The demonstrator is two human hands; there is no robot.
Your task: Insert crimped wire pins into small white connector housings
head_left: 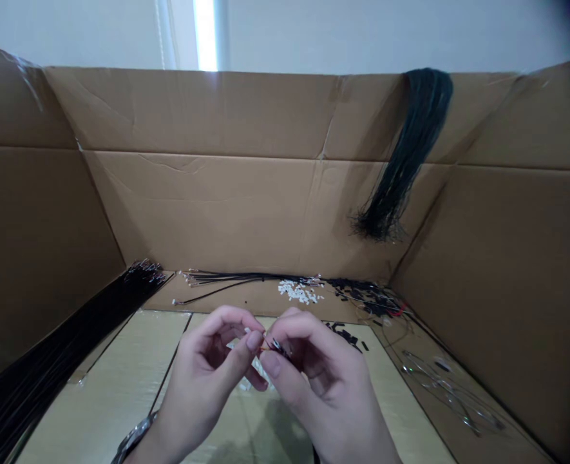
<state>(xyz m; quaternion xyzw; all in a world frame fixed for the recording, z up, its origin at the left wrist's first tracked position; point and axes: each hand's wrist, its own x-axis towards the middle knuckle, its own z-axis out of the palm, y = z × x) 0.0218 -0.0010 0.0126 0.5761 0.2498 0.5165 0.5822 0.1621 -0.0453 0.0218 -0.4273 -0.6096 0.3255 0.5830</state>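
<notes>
My left hand is closed in a pinch on a small white connector, mostly covered by the fingertips. Right beside it, my right hand pinches the end of a cable with thin coloured wires, orange and dark ones among them. The fingertips of both hands almost meet above the table. Whether the wires sit inside the connector is too small to tell. Below and behind the fingers lie more small white pieces, partly hidden.
Cardboard walls surround the table. A thick bundle of black cables lies left. At the back are finished-looking cables, white connectors and black pieces. Dark green wires hang over the wall; clear wire lies right.
</notes>
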